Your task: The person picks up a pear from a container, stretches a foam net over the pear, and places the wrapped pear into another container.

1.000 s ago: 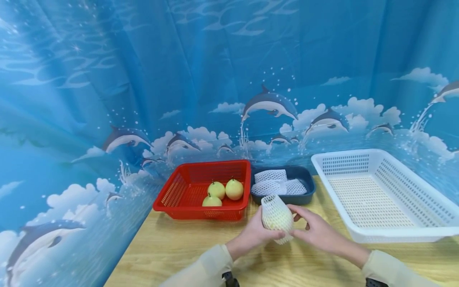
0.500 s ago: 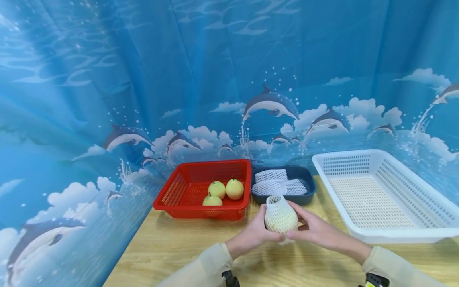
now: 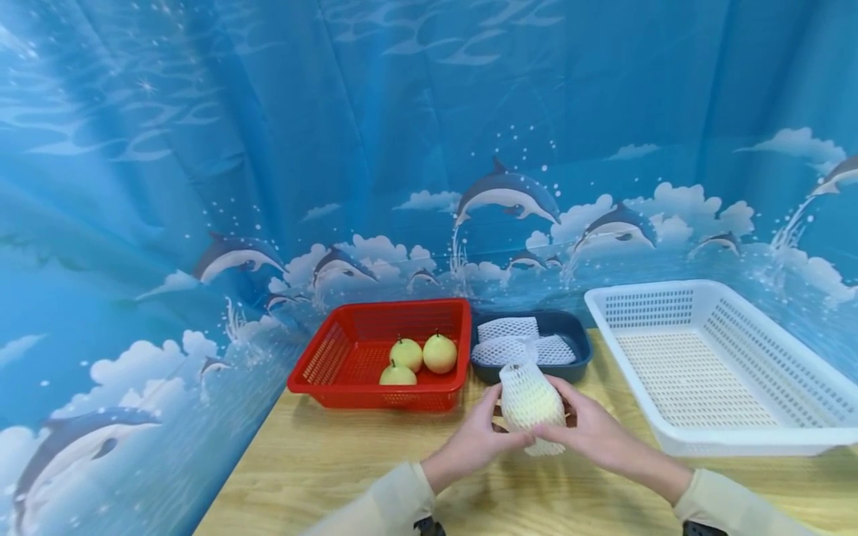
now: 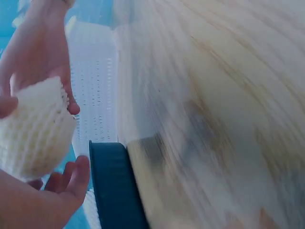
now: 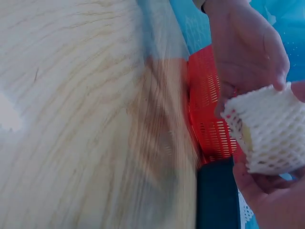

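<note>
A pale yellow pear in a white foam net sleeve [image 3: 532, 406] is held between both hands above the table. My left hand [image 3: 474, 439] grips it from the left, thumb across the front. From the right, my right hand [image 3: 593, 432] grips it with its thumb on the lower front. In the left wrist view the netted pear [image 4: 35, 131] shows its mesh closely. The right wrist view has the sleeve's end [image 5: 267, 129] gaping slightly, with yellow skin inside. Parts of the fingers behind the pear are hidden.
A red basket [image 3: 322, 389] with three pears [image 3: 439, 353] stands at the back left. Beside it is a dark blue tray [image 3: 583, 350] with several white foam nets [image 3: 506, 350]. At the right stands a white basket [image 3: 757, 439]. A patterned blue curtain [image 3: 402, 112] hangs behind the table.
Both hands have shifted slightly right with the netted pear. The right hand has closed in on it, and the sleeve's top opening now looks narrower. The baskets and tray stay put.
</note>
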Demonstrator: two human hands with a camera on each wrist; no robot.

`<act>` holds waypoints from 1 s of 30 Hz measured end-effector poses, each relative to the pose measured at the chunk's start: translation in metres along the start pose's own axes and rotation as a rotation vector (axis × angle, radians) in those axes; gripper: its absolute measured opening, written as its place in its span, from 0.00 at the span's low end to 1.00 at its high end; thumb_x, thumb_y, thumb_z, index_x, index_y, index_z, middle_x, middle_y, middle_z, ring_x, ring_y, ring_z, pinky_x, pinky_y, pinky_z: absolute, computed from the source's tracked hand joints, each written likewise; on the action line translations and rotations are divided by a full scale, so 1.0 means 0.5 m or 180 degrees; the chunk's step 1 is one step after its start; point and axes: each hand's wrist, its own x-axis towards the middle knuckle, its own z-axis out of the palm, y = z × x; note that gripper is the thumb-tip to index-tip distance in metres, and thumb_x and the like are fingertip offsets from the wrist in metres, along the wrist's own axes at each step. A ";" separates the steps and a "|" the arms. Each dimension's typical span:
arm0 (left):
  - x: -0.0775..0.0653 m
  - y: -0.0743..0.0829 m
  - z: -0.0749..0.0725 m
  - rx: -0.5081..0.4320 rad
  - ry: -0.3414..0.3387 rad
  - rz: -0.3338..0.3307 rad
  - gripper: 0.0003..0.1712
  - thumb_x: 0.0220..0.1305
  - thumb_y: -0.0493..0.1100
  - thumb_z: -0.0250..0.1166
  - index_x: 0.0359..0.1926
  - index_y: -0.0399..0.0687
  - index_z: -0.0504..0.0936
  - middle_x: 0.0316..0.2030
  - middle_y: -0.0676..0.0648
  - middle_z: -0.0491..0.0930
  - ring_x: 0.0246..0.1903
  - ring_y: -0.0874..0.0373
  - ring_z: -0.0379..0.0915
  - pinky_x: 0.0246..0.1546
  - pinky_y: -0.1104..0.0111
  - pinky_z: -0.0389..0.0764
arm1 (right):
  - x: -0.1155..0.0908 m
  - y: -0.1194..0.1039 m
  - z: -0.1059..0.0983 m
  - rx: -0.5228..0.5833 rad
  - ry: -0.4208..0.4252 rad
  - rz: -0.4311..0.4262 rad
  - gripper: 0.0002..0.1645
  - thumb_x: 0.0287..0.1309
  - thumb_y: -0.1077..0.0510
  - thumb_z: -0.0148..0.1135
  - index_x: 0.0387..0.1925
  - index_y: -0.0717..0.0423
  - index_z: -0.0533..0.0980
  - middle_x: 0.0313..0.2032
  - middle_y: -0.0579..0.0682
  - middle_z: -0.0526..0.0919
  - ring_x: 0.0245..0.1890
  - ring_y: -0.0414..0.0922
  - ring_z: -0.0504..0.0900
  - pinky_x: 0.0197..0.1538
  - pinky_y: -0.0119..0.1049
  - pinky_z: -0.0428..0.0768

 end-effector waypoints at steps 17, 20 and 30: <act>-0.007 0.003 0.008 -0.0336 0.0188 0.0066 0.42 0.51 0.36 0.76 0.66 0.51 0.68 0.56 0.50 0.74 0.51 0.57 0.78 0.46 0.68 0.84 | -0.006 0.001 -0.001 0.0298 0.0072 -0.0021 0.35 0.71 0.56 0.58 0.71 0.66 0.60 0.51 0.60 0.78 0.40 0.35 0.81 0.41 0.32 0.81; -0.009 0.004 0.004 -0.0493 0.0080 0.0061 0.44 0.51 0.33 0.74 0.68 0.50 0.66 0.58 0.48 0.74 0.51 0.55 0.79 0.47 0.66 0.84 | -0.007 0.002 -0.007 0.0225 0.0064 -0.0068 0.33 0.70 0.56 0.59 0.70 0.64 0.63 0.50 0.57 0.79 0.42 0.36 0.80 0.41 0.33 0.81; -0.011 0.004 -0.002 -0.0475 -0.0161 0.0320 0.46 0.47 0.30 0.69 0.69 0.48 0.65 0.58 0.49 0.69 0.53 0.59 0.74 0.48 0.68 0.83 | -0.009 0.004 -0.016 0.0871 -0.0661 -0.0194 0.41 0.72 0.59 0.55 0.77 0.66 0.48 0.65 0.71 0.68 0.56 0.35 0.78 0.54 0.33 0.80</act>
